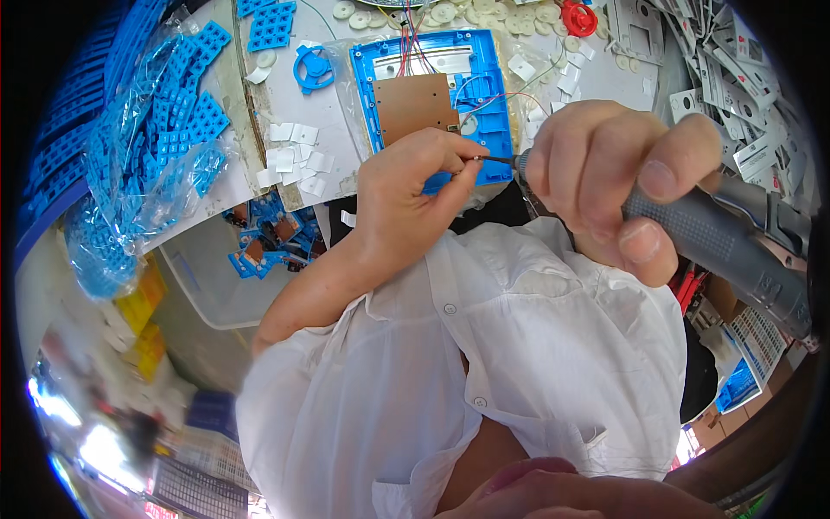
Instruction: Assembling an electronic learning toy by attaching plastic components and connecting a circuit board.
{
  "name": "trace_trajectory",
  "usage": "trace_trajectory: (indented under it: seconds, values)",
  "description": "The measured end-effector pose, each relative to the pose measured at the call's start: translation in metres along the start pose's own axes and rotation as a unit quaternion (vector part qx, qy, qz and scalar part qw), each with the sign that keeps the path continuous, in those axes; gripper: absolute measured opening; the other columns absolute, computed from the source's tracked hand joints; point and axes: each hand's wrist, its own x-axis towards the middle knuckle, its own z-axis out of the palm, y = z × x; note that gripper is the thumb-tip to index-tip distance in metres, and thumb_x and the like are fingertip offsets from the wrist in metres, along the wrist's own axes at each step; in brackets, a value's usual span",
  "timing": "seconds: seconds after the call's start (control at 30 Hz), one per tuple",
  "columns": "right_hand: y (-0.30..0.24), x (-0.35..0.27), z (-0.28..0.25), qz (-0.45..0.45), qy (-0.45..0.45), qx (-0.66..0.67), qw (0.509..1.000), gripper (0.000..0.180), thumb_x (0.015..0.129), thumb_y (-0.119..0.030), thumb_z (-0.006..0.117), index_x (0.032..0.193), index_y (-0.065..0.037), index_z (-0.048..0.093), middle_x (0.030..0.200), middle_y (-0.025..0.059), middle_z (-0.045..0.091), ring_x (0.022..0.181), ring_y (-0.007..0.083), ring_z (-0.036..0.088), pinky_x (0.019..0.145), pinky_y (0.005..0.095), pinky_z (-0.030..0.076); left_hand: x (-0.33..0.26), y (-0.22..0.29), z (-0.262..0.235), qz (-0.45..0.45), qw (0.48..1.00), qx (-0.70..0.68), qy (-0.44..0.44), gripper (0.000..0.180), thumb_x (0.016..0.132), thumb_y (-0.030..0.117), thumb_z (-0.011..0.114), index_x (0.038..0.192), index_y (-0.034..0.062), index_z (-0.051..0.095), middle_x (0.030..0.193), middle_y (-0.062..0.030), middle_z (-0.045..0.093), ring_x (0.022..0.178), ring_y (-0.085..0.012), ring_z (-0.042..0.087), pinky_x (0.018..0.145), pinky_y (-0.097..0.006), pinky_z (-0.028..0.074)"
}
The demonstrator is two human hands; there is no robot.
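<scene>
My right hand [596, 169] is wrapped round a grey electric screwdriver [722, 246], whose thin dark bit points left. At the bit's tip, my left hand [411, 186] pinches thumb and forefinger together; whatever tiny piece is between them is too small to make out. Just beyond both hands lies an open blue plastic casing [495, 86] on the table. Inside it sits a brown circuit board [415, 105], with red and other thin wires running up and across. My left hand covers the board's lower edge and part of the casing.
Small white pieces [294, 156] and a blue ring-shaped part [313, 69] lie left of the casing. Bagged blue keypads [177, 108] fill the far left. Pale discs [441, 13] and a red part [577, 17] are behind; grey-white panels [735, 86] pile up right. A clear bin [212, 285] stands below.
</scene>
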Motion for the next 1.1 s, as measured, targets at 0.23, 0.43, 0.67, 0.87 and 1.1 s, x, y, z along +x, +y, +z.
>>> trace_trajectory:
  seconds: [0.23,0.43,0.67,0.87,1.1]
  values:
    - [-0.007,0.033,0.013,0.038,-0.037,-0.010,0.999,0.031,0.095,-0.016,0.065,0.121,-0.013,0.048,0.064,-0.0018,0.052,0.053,0.0122,0.050,0.047,0.0287,0.041,0.002,-0.001,0.000,0.075,0.994,0.080,-0.001,0.015,0.083,-0.004,0.073,0.081,0.0027,0.059,0.091,-0.0103,0.073,0.079,-0.0276,0.070,0.066,-0.035,0.054]
    - [0.014,0.005,0.003,-0.017,-0.007,0.051,0.999,0.031,0.095,-0.016,0.065,0.120,-0.014,0.048,0.064,-0.0016,0.052,0.053,0.0126,0.050,0.048,0.0289,0.042,0.002,-0.003,0.000,0.103,0.989,0.110,0.000,0.016,0.081,-0.004,0.074,0.080,0.0027,0.060,0.089,-0.0108,0.072,0.079,-0.0292,0.070,0.067,-0.037,0.055]
    - [-0.008,0.009,0.002,0.061,-0.035,-0.032,0.997,0.031,0.096,-0.017,0.066,0.120,-0.014,0.048,0.065,-0.0013,0.052,0.055,0.0133,0.049,0.050,0.0293,0.042,0.004,-0.006,0.001,0.158,0.979,0.132,0.007,0.013,0.079,-0.005,0.075,0.085,0.0009,0.064,0.090,-0.0130,0.071,0.079,-0.0310,0.069,0.067,-0.038,0.055]
    - [-0.008,0.022,0.001,0.077,-0.061,-0.050,0.994,0.030,0.096,-0.018,0.066,0.119,-0.013,0.047,0.065,-0.0005,0.051,0.056,0.0141,0.049,0.051,0.0298,0.042,0.003,-0.009,0.002,0.194,0.965,0.174,0.010,0.015,0.078,-0.002,0.078,0.084,0.0030,0.065,0.098,-0.0103,0.073,0.086,-0.0309,0.069,0.073,-0.041,0.055]
    - [0.031,-0.003,-0.019,0.059,0.017,-0.101,0.993,0.027,0.097,-0.013,0.063,0.116,-0.005,0.046,0.065,0.0028,0.050,0.054,0.0126,0.045,0.051,0.0310,0.041,-0.005,-0.011,-0.032,0.169,0.920,0.353,-0.006,0.020,0.076,0.011,0.082,0.081,0.0069,0.063,0.112,-0.0049,0.073,0.108,-0.0279,0.064,0.093,-0.044,0.045]
